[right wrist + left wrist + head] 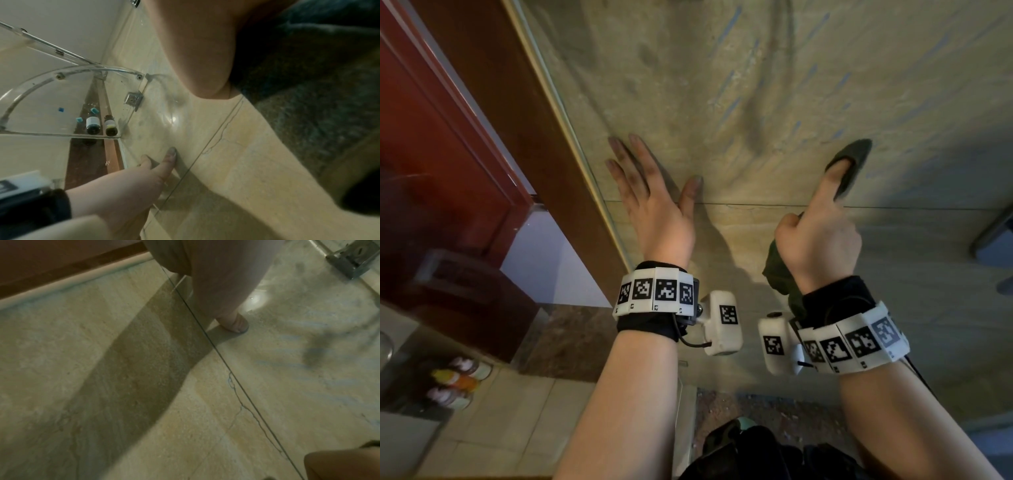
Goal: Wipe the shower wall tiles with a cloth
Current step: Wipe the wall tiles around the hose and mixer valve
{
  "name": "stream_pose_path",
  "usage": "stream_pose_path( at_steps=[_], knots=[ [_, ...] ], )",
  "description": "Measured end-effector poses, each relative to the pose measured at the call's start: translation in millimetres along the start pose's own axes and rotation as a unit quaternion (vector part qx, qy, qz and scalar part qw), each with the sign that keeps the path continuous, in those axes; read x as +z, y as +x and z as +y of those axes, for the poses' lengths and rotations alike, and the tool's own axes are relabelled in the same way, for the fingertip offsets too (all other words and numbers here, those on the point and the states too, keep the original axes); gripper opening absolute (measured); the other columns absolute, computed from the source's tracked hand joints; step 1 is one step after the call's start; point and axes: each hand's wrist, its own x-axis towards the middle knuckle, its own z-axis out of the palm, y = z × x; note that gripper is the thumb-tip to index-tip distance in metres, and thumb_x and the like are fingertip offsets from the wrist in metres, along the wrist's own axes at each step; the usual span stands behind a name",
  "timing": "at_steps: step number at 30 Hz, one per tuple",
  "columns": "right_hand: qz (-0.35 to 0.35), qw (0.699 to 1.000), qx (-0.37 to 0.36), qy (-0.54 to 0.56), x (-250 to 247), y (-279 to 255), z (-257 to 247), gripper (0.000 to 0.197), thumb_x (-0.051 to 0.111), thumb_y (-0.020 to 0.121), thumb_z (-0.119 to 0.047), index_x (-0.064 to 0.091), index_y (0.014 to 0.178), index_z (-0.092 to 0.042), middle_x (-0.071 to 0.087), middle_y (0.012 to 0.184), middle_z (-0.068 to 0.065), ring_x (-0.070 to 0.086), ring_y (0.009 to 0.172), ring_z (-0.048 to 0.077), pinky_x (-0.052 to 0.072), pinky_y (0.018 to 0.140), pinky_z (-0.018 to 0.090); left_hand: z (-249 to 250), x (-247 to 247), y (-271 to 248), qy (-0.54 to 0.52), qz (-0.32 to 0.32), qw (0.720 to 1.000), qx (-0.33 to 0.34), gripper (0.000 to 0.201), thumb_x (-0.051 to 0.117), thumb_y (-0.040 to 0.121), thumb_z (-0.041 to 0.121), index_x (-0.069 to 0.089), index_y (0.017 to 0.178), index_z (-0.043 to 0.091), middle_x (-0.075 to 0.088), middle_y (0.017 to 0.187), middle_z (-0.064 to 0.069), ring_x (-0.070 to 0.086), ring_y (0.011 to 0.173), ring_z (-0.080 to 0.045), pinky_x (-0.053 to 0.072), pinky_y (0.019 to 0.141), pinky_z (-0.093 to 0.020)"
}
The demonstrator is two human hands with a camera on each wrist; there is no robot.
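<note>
The beige shower wall tiles (756,85) fill the head view, crossed by a thin grout line. My left hand (654,178) lies flat on the tile with its fingers spread; its thumb (236,324) touches the wall beside the grout line. My right hand (822,233) grips a dark green cloth (854,161). The straight index finger presses the cloth's upper end against the tile, and the rest hangs down past the wrist. In the right wrist view the cloth (308,113) fills the right side, with the left hand (144,178) on the wall below.
A red-brown door frame (482,137) borders the tiles on the left. Small bottles (458,380) stand low at the left. A clear glass corner shelf (61,97) on a metal bracket (133,99) holds two dark bottles (93,125).
</note>
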Motion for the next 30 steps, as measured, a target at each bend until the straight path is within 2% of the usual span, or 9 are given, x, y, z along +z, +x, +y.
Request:
stream_pose_path(
  at_steps=[7,11,14,16,19,22,25,27,30],
  knots=[
    [-0.078,0.996,0.043,0.012,6,-8,-10,0.089,0.050,0.085,-0.017,-0.010,0.146,0.003,0.063,0.105,0.019,0.060,0.092,0.037,0.039,0.070,0.034,0,1,0,-0.002,0.002,1.000,0.001,0.090,0.052,0.095,0.049,-0.001,0.152,0.005,-0.010,0.159,-0.022,-0.009,0.146,-0.037,0.002,0.119,-0.048],
    [-0.131,0.991,0.019,0.012,12,-15,-18,0.090,0.050,0.086,-0.016,-0.015,0.144,0.006,0.063,0.101,0.019,0.060,0.090,0.034,0.038,0.069,0.031,-1,0,-1,0.011,0.009,1.000,0.002,0.090,0.052,0.094,0.051,0.000,0.153,0.006,-0.008,0.160,-0.021,-0.007,0.147,-0.037,0.007,0.119,-0.049],
    [-0.163,0.986,-0.016,-0.001,18,-22,-23,0.090,0.050,0.087,-0.016,-0.017,0.145,0.002,0.063,0.098,0.017,0.061,0.085,0.031,0.046,0.070,0.035,-1,-2,-2,0.011,0.017,1.000,0.000,0.090,0.053,0.093,0.053,0.001,0.154,0.011,-0.006,0.161,-0.016,-0.005,0.148,-0.034,0.007,0.118,-0.046],
    [-0.181,0.982,-0.043,-0.018,22,-25,-26,0.089,0.050,0.088,-0.017,-0.015,0.147,-0.003,0.063,0.101,0.017,0.061,0.085,0.032,0.050,0.072,0.037,-2,-4,-3,0.010,0.032,0.999,0.002,0.089,0.057,0.091,0.054,0.007,0.154,0.015,0.000,0.162,-0.013,0.000,0.148,-0.031,0.006,0.116,-0.041],
    [-0.212,0.973,-0.082,-0.033,28,-29,-28,0.085,0.049,0.089,-0.017,-0.011,0.149,-0.011,0.061,0.105,0.017,0.062,0.087,0.030,0.050,0.074,0.036,-5,-10,-1,-0.014,0.080,0.996,0.022,0.077,0.063,0.090,0.049,0.027,0.151,0.019,0.016,0.159,-0.013,0.016,0.144,-0.030,0.021,0.115,-0.048],
    [-0.232,0.966,-0.103,-0.048,31,-31,-28,0.084,0.048,0.090,-0.017,-0.010,0.150,-0.014,0.058,0.106,0.015,0.060,0.087,0.028,0.046,0.071,0.033,-8,-17,9,-0.045,0.135,0.989,0.036,0.066,0.066,0.089,0.042,0.041,0.144,0.016,0.028,0.152,-0.018,0.027,0.138,-0.032,0.025,0.111,-0.042],
    [-0.249,0.960,-0.116,-0.062,32,-32,-29,0.082,0.047,0.091,-0.015,-0.009,0.150,-0.018,0.056,0.107,0.014,0.058,0.083,0.026,0.046,0.070,0.033,-12,-20,24,-0.005,0.181,0.980,0.085,0.069,0.064,0.091,0.039,0.036,0.144,0.005,0.028,0.151,-0.028,0.025,0.140,-0.036,0.019,0.115,-0.034],
    [-0.271,0.953,-0.122,-0.062,34,-33,-30,0.079,0.046,0.091,-0.014,-0.006,0.150,-0.023,0.055,0.108,0.013,0.052,0.078,0.022,0.044,0.068,0.031,-12,-21,32,-0.006,0.157,0.983,0.097,0.072,0.061,0.094,0.038,0.030,0.147,-0.001,0.019,0.154,-0.030,0.015,0.144,-0.040,0.010,0.118,-0.030],
    [-0.290,0.947,-0.130,-0.046,38,-34,-32,0.077,0.045,0.091,-0.012,0.001,0.150,-0.034,0.052,0.111,0.012,0.045,0.077,0.019,0.039,0.068,0.028,-12,-18,35,-0.015,0.109,0.990,0.093,0.075,0.052,0.097,0.040,0.019,0.150,-0.002,0.008,0.157,-0.028,0.003,0.146,-0.042,-0.003,0.119,-0.030]
  ],
)
